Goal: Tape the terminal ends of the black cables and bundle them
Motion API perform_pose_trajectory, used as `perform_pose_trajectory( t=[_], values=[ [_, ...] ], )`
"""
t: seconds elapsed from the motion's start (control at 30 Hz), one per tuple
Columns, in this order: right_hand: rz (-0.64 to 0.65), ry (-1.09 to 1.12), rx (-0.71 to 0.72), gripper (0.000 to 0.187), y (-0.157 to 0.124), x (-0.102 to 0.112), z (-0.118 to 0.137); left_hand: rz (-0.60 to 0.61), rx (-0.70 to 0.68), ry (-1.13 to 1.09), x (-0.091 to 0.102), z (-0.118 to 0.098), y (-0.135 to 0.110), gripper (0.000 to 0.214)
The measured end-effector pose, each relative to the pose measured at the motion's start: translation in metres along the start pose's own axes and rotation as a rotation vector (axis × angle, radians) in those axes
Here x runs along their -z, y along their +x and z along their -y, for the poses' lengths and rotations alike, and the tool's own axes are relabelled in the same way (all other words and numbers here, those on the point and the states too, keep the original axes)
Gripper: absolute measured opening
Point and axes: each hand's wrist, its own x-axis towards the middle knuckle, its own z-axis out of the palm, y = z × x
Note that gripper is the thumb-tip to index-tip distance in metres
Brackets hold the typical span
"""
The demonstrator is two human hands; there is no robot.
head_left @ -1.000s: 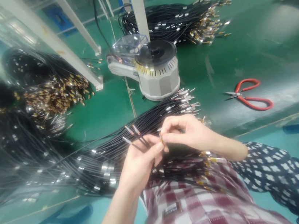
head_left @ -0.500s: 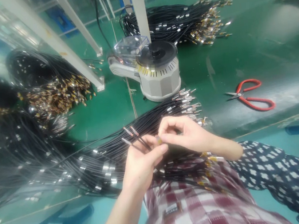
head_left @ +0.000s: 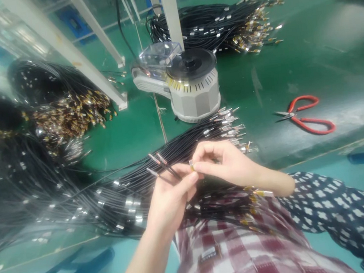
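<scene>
Three black cables (head_left: 169, 168) with pale stripped tips stick up from my left hand (head_left: 172, 191), whose thumb and fingers are closed on them. My right hand (head_left: 227, 162) pinches a small pale-and-yellow piece (head_left: 191, 165), perhaps tape, between thumb and forefinger, close to the left fingertips. What lies between the two hands is partly hidden by the fingers. Under and behind both hands runs a thick bundle of black cables (head_left: 130, 174) with white bands. More cables with yellow-wrapped ends (head_left: 259, 193) lie across my lap, over a checked apron.
A round grey tape dispenser (head_left: 195, 94) stands beyond my hands. Red-handled scissors (head_left: 310, 115) lie on the green table (head_left: 281, 74) to the right. Cable heaps (head_left: 72, 115) fill the left; another bundle (head_left: 201, 28) lies at the back. White posts (head_left: 171, 17) rise from the table.
The small piece at my right fingertips now shows more plainly, and my left thumb has drawn slightly left, away from it. The left hand's cables have shifted a little left and up.
</scene>
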Motion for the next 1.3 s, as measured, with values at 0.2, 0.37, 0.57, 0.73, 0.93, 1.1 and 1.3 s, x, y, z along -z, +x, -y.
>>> perform_pose_trajectory(
  t=[0.2,0.37,0.57,0.73,0.93,1.1,1.3],
  values=[
    [-0.049,-0.052,0.035,0.007,-0.007,-0.007,0.005,-0.049,-0.034,0.033,-0.002,0.0,-0.006,0.023],
    [-0.021,-0.004,-0.041,0.008,-0.006,-0.001,0.011,-0.019,-0.041,0.037,0.002,0.0,-0.009,0.02],
    [0.197,0.294,-0.128,0.008,0.007,0.003,0.005,0.227,0.073,-0.035,0.018,-0.001,-0.001,0.014],
    [0.316,0.255,-0.028,0.01,0.008,0.014,-0.002,0.346,0.16,-0.1,0.02,-0.001,0.004,0.012],
    [0.055,0.101,-0.045,0.013,0.014,0.032,0.003,0.302,0.101,-0.064,0.003,0.004,0.005,0.019],
    [0.094,0.138,-0.053,0.02,0.015,0.015,0.014,0.279,0.057,-0.019,-0.004,0.01,0.006,0.016],
    [0.166,0.176,-0.08,0.022,0.016,0.013,0.009,0.249,-0.01,0.058,-0.008,0.01,0.004,0.023]
  ],
)
